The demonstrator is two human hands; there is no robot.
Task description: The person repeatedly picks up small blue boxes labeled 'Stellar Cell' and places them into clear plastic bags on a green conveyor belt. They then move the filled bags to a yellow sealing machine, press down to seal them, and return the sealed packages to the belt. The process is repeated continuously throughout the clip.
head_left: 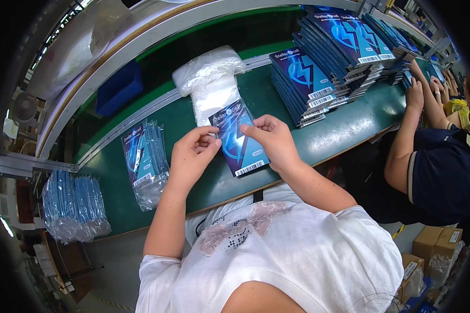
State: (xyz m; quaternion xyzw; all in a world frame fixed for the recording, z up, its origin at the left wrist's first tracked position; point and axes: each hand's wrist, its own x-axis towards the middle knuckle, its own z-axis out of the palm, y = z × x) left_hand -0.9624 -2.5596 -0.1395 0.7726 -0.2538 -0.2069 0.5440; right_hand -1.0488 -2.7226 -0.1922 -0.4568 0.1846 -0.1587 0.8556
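Note:
A flat blue box [238, 151] with a lightning-bolt print and a barcode strip is tilted in front of me over the green table. My right hand [271, 140] grips its right side, thumb on the printed face and fingers behind. My left hand [196, 154] is closed in a pinch at the box's upper left edge; whatever lies between its fingertips is too small to make out. Just beyond the box lies a stack of clear plastic bags [209, 73], its near end partly hidden behind the box.
Bagged blue boxes [141, 156] lie to the left, with a row of more bagged boxes [74, 203] at the table's left end. Tall piles of unbagged boxes [303, 73] stand at the right. A blue bin [119, 88] sits far left. A co-worker's arm [406, 135] reaches in at right.

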